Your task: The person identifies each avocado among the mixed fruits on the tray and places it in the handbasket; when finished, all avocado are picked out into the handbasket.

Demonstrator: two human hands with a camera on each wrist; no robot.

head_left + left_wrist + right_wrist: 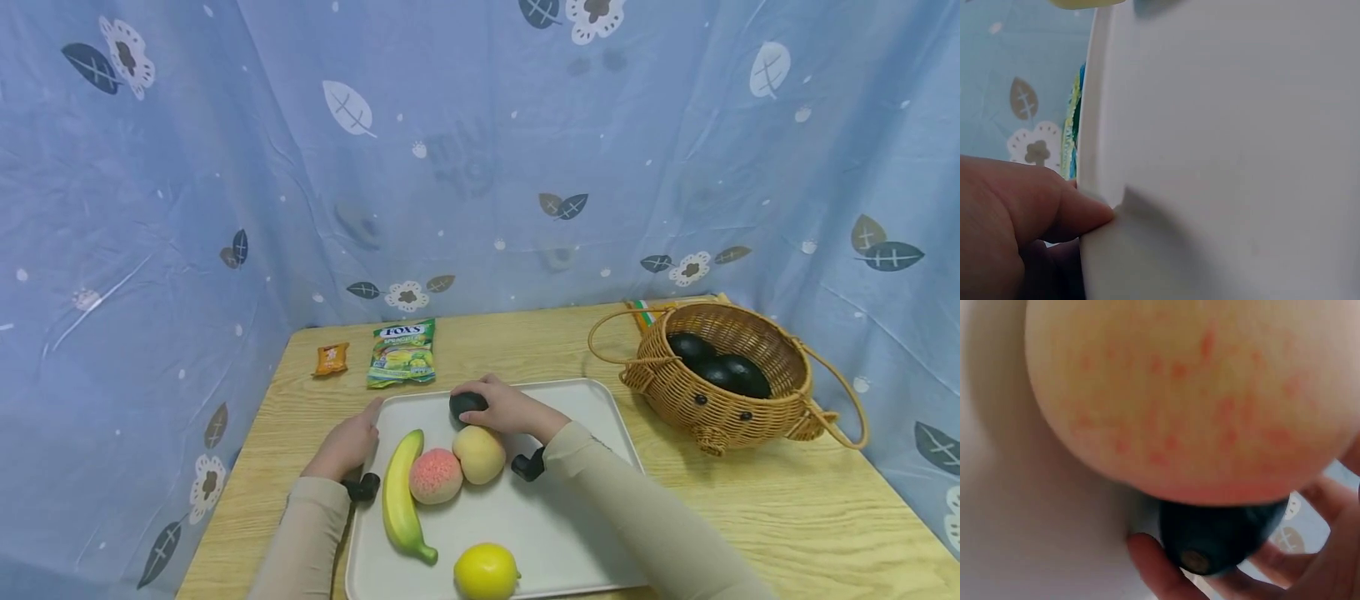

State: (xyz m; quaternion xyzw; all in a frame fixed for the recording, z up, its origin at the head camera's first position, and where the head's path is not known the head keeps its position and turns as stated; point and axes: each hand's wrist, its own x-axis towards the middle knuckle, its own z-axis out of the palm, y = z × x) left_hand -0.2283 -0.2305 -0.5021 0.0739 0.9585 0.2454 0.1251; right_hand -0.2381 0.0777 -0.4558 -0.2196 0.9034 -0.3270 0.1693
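My right hand (513,408) grips a dark avocado (463,406) at the far part of the white tray (562,525). In the right wrist view, thumb and fingers curl round the avocado (1210,540), partly hidden behind a yellow peach (1191,406). My left hand (347,443) is at the tray's left edge; the left wrist view shows the thumb over the rim (1090,137), pinching it. Right of a banana (397,496) lie a pink peach (436,477) and the yellow peach, side by side. A lemon (486,572) rests near the tray's front edge.
A wicker basket (667,408) with looped handles stands right of the tray, with several dark avocados (738,375) inside. Behind the tray lie a green candy bag (402,354) and a small orange packet (331,359). A patterned blue curtain (480,167) surrounds the wooden table (750,508).
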